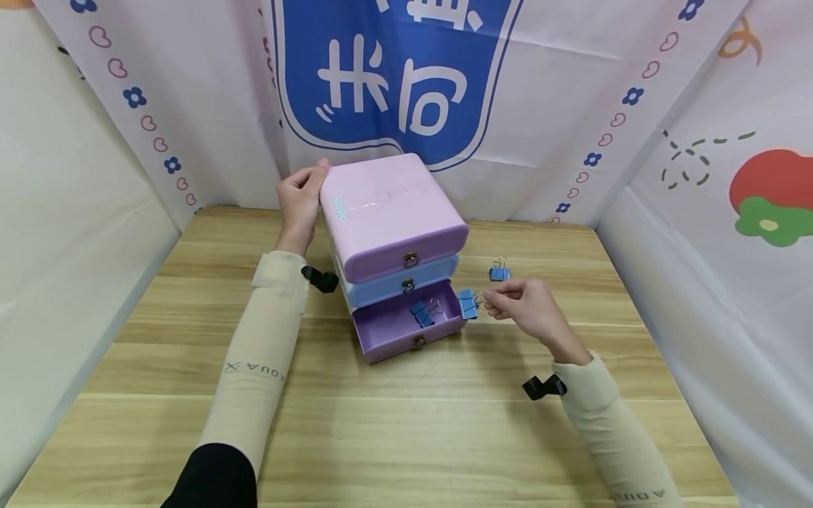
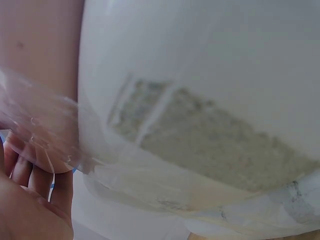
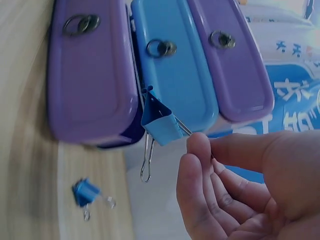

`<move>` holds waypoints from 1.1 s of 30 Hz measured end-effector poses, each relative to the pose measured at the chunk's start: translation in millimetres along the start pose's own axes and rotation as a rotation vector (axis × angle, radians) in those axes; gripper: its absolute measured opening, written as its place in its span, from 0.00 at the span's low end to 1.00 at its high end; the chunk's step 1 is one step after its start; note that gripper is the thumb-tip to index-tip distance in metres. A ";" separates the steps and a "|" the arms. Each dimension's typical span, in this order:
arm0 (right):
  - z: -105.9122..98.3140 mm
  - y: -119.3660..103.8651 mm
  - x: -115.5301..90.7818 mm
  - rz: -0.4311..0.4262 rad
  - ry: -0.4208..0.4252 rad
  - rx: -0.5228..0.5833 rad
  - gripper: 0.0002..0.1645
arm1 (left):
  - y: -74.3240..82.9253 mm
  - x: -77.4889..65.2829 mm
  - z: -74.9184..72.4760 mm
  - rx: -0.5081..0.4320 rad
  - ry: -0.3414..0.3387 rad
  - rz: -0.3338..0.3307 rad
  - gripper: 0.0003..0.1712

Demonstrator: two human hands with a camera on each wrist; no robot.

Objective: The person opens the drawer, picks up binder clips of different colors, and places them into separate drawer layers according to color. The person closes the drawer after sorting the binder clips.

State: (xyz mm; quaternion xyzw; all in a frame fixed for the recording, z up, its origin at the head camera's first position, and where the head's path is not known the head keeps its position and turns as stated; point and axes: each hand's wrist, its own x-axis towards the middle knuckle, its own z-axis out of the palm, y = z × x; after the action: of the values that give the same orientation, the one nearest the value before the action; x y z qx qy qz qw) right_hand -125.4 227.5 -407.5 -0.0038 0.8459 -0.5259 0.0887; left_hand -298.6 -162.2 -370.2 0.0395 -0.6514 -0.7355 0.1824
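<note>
A small chest of drawers (image 1: 394, 204) with purple and blue fronts stands on the table, its bottom drawer (image 1: 387, 323) pulled out. Inside that drawer lies a blue binder clip (image 1: 422, 314). My left hand (image 1: 300, 201) holds the chest by its back left top corner, thumb on the top; in the left wrist view its bent fingers (image 2: 62, 192) lie against the chest. Thumb and forefinger of my right hand (image 1: 530, 310) pinch a wire handle of another blue binder clip (image 3: 162, 122), held beside the drawer's right edge. A further blue binder clip (image 1: 500, 273) sits on the table behind this hand.
The wooden table (image 1: 406, 437) is enclosed by white printed cloth at the back and sides. The back cloth, with its blue emblem (image 1: 394, 77), hangs close behind the chest. Closed blue and purple drawers overhang the open one's rear part.
</note>
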 end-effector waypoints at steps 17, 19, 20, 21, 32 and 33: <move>42.7 -35.7 10.3 -0.121 -0.101 0.029 0.12 | 0.1 -0.8 -0.5 0.005 0.000 0.007 0.21; 48.1 -37.7 12.0 -0.138 -0.117 0.018 0.11 | 0.4 -0.8 -0.8 0.010 -0.001 0.011 0.21; 50.8 -38.6 12.9 -0.144 -0.126 0.011 0.10 | 0.2 -0.6 -1.0 0.007 -0.002 0.010 0.20; 53.4 -38.9 13.8 -0.150 -0.132 0.002 0.10 | 0.2 -0.5 -1.1 0.003 -0.005 0.007 0.20; 77.6 -41.4 22.3 -0.196 -0.187 -0.021 0.09 | -0.8 -0.5 -1.1 0.002 -0.008 0.013 0.19; 79.9 -41.6 23.1 -0.199 -0.188 -0.035 0.09 | -0.6 -0.7 -1.2 0.004 -0.008 0.014 0.19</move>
State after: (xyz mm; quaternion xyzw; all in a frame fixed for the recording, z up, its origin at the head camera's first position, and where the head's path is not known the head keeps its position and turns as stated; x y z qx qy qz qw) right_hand -139.5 135.6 -408.3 -0.1387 0.8382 -0.5148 0.1149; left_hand -297.7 -163.0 -371.0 0.0323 -0.6540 -0.7329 0.1846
